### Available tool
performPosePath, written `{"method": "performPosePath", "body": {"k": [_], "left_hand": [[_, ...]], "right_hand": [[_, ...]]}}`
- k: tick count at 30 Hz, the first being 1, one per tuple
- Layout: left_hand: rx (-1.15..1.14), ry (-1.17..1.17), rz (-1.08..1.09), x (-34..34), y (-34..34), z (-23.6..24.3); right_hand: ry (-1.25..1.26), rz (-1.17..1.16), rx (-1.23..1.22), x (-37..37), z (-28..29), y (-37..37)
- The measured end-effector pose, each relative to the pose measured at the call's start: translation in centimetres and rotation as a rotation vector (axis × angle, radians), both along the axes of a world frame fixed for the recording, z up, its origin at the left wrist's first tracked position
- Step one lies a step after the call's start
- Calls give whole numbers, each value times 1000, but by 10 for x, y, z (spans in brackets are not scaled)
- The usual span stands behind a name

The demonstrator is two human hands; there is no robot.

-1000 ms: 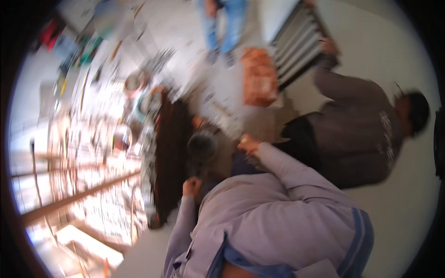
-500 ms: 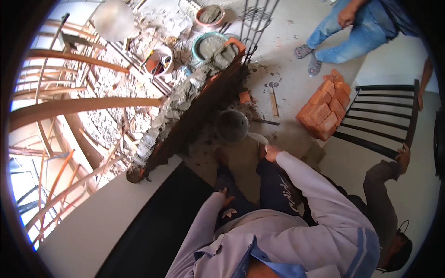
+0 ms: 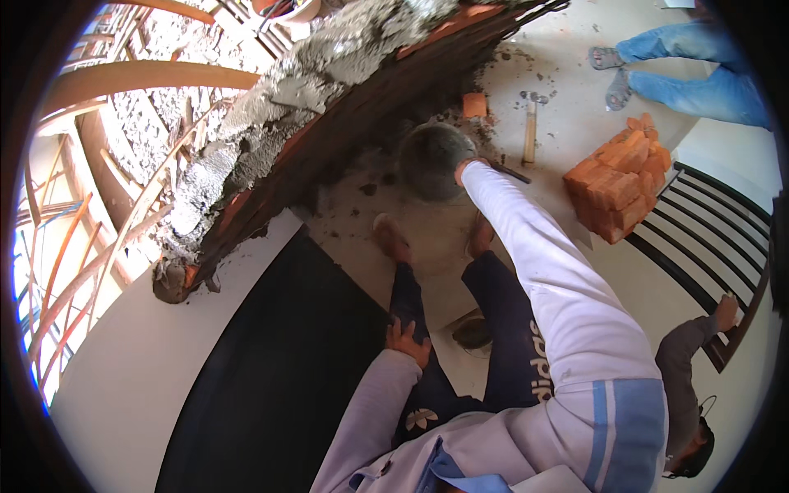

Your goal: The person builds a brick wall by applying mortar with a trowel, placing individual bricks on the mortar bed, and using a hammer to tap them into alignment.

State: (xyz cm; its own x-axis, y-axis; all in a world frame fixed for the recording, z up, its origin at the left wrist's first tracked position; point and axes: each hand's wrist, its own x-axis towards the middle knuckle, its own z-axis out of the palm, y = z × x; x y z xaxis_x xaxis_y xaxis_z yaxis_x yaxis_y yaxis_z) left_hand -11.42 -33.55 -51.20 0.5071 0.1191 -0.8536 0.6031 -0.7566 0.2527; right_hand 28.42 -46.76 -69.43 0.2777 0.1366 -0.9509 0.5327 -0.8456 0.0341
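Right, starting at the far left, a curved wooden beam (image 3: 148, 78) crosses above bright rubble, and beside it runs the ragged mortar-topped ledge (image 3: 304, 70), climbing from lower left toward upper right. Up at the picture's edge sits a pale bucket (image 3: 300, 15), cut off by the frame, with red and dark items inside, too small to name. Below the ledge lies a broad black panel (image 3: 271, 353).

Now the left hand (image 3: 408, 343): it rests flat on the person's left leg, fingers a little apart, holding nothing. Ahead of the feet, on the gritty floor, stands the round pail (image 3: 431, 156), close under the ledge's dark side. Its mouth faces up toward the camera; seen from above it is nearly circular, so no long axis shows. It looks dull grey, smudged and darker toward one side; what it holds, if anything, can't be told.

And here's the right hand (image 3: 468, 167), at the pail's right side, arm stretched straight out. Its fingers are mostly hidden, so whether they are closed on anything can't be told. A dark rod (image 3: 514, 172) lies just beside it, then a loose brick piece (image 3: 474, 104) and a wooden-handled hammer (image 3: 531, 131) farther off. Rightward come stacked orange bricks (image 3: 620, 177), and a co-worker's hand (image 3: 726, 312) at a black railing (image 3: 699, 246).
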Motion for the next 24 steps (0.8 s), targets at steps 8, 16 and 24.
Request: {"method": "performPosePath", "body": {"k": [8, 16, 24], "left_hand": [[-41, 84, 26, -14, 16, -3], [13, 122, -45, 4, 15, 0], [52, 107, -37, 9, -5, -2]], "right_hand": [[-6, -299, 238, -82, -64, -2], [-272, -672, 504, -90, -88, -13], [161, -1211, 530, -94, -64, -75]]}}
